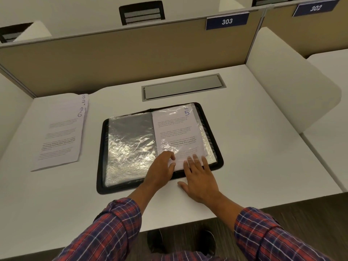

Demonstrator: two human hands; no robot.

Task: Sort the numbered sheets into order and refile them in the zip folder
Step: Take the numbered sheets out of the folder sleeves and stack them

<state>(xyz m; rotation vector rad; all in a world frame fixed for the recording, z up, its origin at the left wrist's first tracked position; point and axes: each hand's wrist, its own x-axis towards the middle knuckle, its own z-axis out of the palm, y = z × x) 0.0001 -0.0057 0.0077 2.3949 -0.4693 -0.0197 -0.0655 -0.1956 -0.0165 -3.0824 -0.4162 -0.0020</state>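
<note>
Over at 9 o'clock from the folder sits the stack of sheets (60,132), flat on the desk (263,147) and well apart from everything else. The top one has a handwritten 6 in its far right corner, with a few more numbers peeking out behind it, but I can't read those cleanly.

Dead center is the zip folder (216,147), lying open with its black zip border all the way round. Its left sleeve (131,144) is just crinkly clear plastic over grey, catching a lot of glare.

My left hand (160,170) comes in at the folder's 6 o'clock edge. Fingers and thumb are curled and pinching the near left corner of the sheet marked 5 (177,132). Can't tell whether the plastic is in that pinch too.

That sheet lies on the right half of the folder under shiny plastic, the 5 up at its 1 o'clock corner, and its near edge pokes out a bit toward me.

My right hand (199,176) is at 5 o'clock, relaxed and gripping nothing: fingers flat on the near edge of the sheet, thumb splayed onto the desk just off the folder.

At 12 o'clock from the folder there's a grey hatch (183,87) set into the desk, and up on the partition (113,63) at 1 o'clock is a blue sign (227,21) reading 303.
</note>
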